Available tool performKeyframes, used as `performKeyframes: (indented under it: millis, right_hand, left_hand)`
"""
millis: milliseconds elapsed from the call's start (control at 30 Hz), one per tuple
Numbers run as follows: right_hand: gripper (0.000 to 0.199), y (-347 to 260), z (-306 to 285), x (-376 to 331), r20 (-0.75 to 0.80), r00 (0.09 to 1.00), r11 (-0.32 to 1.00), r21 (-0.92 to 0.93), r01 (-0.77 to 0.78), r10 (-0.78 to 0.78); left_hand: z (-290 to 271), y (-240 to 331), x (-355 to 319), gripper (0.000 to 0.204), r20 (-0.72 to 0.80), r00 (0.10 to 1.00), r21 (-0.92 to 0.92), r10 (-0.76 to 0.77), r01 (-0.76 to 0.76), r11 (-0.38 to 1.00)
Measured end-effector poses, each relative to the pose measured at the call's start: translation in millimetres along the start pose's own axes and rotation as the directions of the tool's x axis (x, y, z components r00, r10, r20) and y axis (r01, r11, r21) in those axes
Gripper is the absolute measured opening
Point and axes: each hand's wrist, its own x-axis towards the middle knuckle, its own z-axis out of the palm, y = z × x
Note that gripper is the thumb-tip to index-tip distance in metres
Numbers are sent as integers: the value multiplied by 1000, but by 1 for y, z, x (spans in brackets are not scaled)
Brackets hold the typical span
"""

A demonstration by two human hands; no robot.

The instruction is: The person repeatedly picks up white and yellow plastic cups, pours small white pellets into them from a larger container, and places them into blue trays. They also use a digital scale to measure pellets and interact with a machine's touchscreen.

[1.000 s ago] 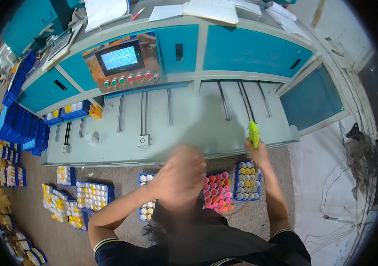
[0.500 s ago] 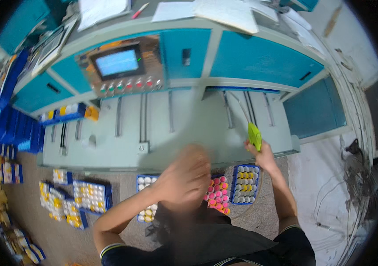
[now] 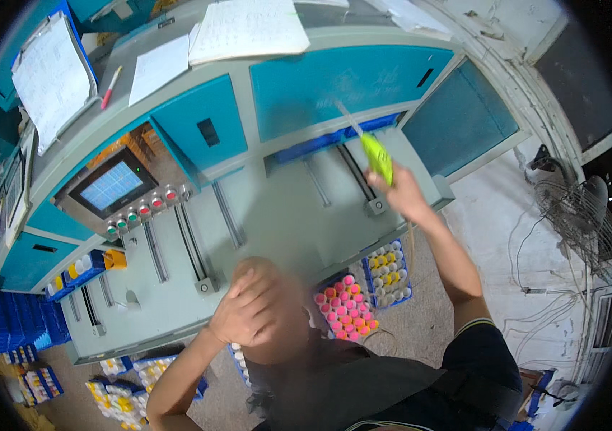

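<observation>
My right hand (image 3: 399,190) is closed around a lime-green air blow gun (image 3: 376,154) above the right part of the grey machine bed (image 3: 277,215). Its thin nozzle points away toward the blue slot under the teal cabinet. A thin hose (image 3: 411,248) hangs below the hand. My left hand (image 3: 248,309) is raised in front of my body, left of the middle, with its fingers curled in. Whether anything sits inside those fingers is hidden.
A panel with a screen (image 3: 113,187) and buttons stands at the left. Below the bed's front edge are trays of pink pieces (image 3: 345,309), of white and yellow pieces (image 3: 388,273), and several more at lower left. A fan (image 3: 578,208) and cables are at the right.
The view has turned, so the machine appears tilted. The blow gun is held farther out over the bed, toward the cabinet. My left hand stays raised with curled fingers.
</observation>
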Motion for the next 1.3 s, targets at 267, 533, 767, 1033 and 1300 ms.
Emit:
performKeyframes:
  millis: [267, 533, 767, 1033, 1300]
  right_hand:
    - [34, 20, -25, -82, 150, 984, 995, -50, -90, 97]
    - [41, 11, -32, -127, 196, 977, 994, -82, -68, 83]
    - [35, -4, -52, -74, -102, 995, 892, -451, -28, -21]
    - [32, -38, -58, 55, -281, 875, 727, -678, 109, -393]
    - [41, -46, -40, 258, -199, 916, 624, -779, 68, -348]
  left_hand:
    - [-2, 37, 2, 31, 2, 1000, 59, 20, -20, 998]
    - [-12, 89, -11, 50, 65, 998, 150, -5, -4, 989]
    - [-37, 137, -34, 45, 179, 978, 325, -103, 40, 945]
    - [-24, 58, -31, 38, 317, 918, 140, 237, -292, 946]
    - [-16, -41, -45, 43, 129, 784, -15, 607, -611, 792]
